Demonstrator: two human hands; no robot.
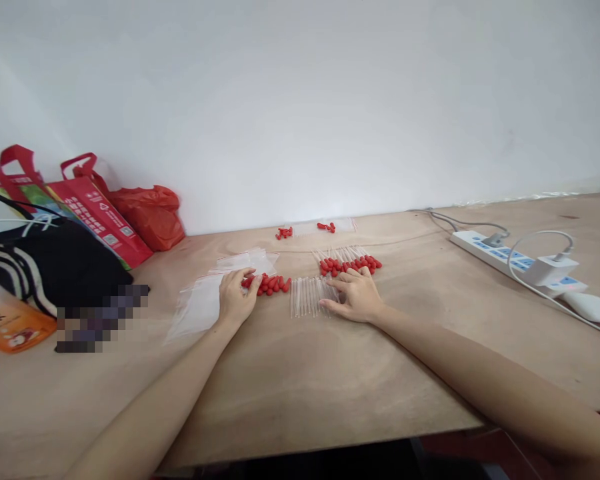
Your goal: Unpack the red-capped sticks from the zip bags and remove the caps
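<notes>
My left hand [237,295] rests on the table at the left end of a pile of small red rubber-like pieces [270,285]. Its thumb and fingers are apart, with some red pieces lying between them. A row of thin clear sticks or tubes [306,300] lies side by side just right of that pile. My right hand [359,295] is spread at the row's right end, fingers touching or just over the sticks. Behind it lies another group of thin sticks with red ends [349,261]; my right fingertips partly cover its near side.
Clear zip bags [197,308] lie fanned out left of my left hand. Two small red clusters [283,233] [326,227] sit on clear plastic near the wall. A power strip [510,263] with cables stands at right; shopping bags [100,217], a black bag [55,263] and an orange packet [17,323] at left.
</notes>
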